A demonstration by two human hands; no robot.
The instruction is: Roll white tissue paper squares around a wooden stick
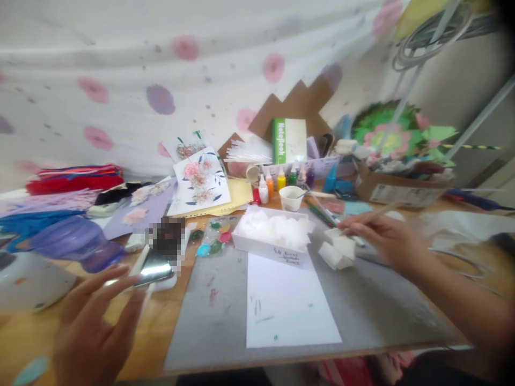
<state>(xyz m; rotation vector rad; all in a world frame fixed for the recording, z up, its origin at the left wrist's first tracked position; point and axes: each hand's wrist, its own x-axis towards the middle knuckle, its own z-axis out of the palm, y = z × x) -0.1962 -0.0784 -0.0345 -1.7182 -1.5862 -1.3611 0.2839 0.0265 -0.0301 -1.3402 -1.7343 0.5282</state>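
Note:
My left hand (pixel 94 324), blurred, is at the left of the table, with thumb and index finger at the near corner of a smartphone (pixel 155 272). The phone's dark screen reflects light, and part of it is pixelated. In my right hand (pixel 382 236), the fingers pinch a thin paintbrush (pixel 376 213) that slants up to the right. Just below those fingertips stands a folded white paper piece (pixel 337 251). A white sheet (pixel 289 305) with green smudges lies between the hands. Behind it is a white box (pixel 269 247) filled with white, fluffy material.
A grey board (pixel 213 321) covers the table's middle. Behind stand several paint bottles (pixel 281 182) and a white cup (pixel 292 199). Paint blobs (pixel 215 236) lie left of the box. A purple bowl (pixel 80 244) is at left, and a cardboard box (pixel 402 187) at right.

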